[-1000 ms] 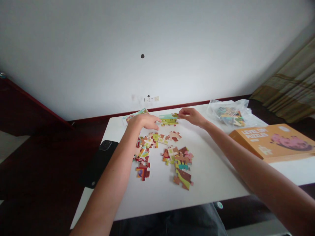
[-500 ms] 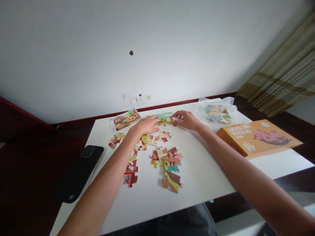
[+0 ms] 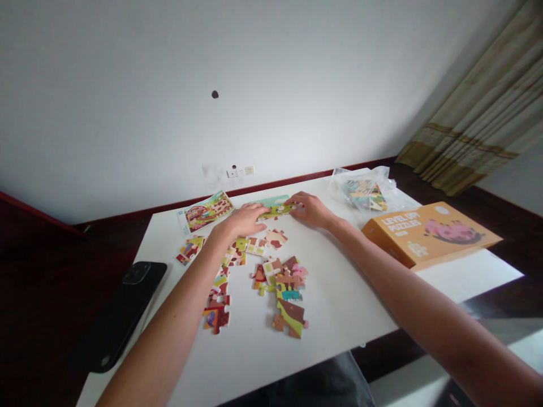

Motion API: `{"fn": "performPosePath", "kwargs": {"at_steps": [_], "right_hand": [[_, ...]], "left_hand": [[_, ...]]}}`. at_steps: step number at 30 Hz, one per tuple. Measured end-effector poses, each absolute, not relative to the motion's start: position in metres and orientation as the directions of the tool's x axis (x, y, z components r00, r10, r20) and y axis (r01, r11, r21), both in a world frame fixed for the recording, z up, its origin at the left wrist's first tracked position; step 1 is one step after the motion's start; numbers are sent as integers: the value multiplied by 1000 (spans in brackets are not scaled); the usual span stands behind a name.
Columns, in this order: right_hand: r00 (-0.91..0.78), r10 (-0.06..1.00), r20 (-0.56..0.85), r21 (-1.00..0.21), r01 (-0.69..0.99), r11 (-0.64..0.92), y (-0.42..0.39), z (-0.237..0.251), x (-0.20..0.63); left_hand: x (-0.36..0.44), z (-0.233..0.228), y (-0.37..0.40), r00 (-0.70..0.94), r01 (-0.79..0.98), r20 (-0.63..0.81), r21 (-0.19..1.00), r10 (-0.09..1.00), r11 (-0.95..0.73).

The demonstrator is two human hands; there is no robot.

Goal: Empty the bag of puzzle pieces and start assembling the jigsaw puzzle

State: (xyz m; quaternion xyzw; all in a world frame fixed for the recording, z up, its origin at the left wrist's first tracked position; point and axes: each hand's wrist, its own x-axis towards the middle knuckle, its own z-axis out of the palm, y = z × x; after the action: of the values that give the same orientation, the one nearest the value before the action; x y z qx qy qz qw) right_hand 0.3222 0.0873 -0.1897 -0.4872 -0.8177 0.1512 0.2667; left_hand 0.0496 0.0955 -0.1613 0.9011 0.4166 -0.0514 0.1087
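A joined strip of green and light-blue jigsaw puzzle pieces (image 3: 275,207) lies near the far edge of the white table, between my two hands. My left hand (image 3: 246,219) rests at its left end, fingers stretched out over the pieces. At the right end, my right hand (image 3: 311,209) has its fingers bent and closed on the edge puzzle piece; the fingertips are partly hidden. Nearer to me lie loose and overlapping puzzle pieces (image 3: 291,280). More pieces (image 3: 217,316) run beside my left forearm, which covers part of them. A brown-patched piece (image 3: 276,238) lies just below the strip.
A farm picture card (image 3: 207,212) lies at the back left. The black phone (image 3: 127,316) is at the table's left edge. On the right are a clear plastic bag (image 3: 369,189) with puzzle pieces inside and an orange puzzle box (image 3: 432,234). A wall stands behind the table.
The whole view has shifted slightly, so things on the table appear a little further left. Both hands stay at the strip, with only slight finger movement.
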Motion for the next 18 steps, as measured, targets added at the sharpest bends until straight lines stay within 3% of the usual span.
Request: {"fn": "performPosePath", "kwargs": {"at_steps": [18], "right_hand": [[-442,826,351,-459,687,563,95,-205,324]], "left_hand": [[49,-170,99,655,755,-166,162,737,-635]]}}
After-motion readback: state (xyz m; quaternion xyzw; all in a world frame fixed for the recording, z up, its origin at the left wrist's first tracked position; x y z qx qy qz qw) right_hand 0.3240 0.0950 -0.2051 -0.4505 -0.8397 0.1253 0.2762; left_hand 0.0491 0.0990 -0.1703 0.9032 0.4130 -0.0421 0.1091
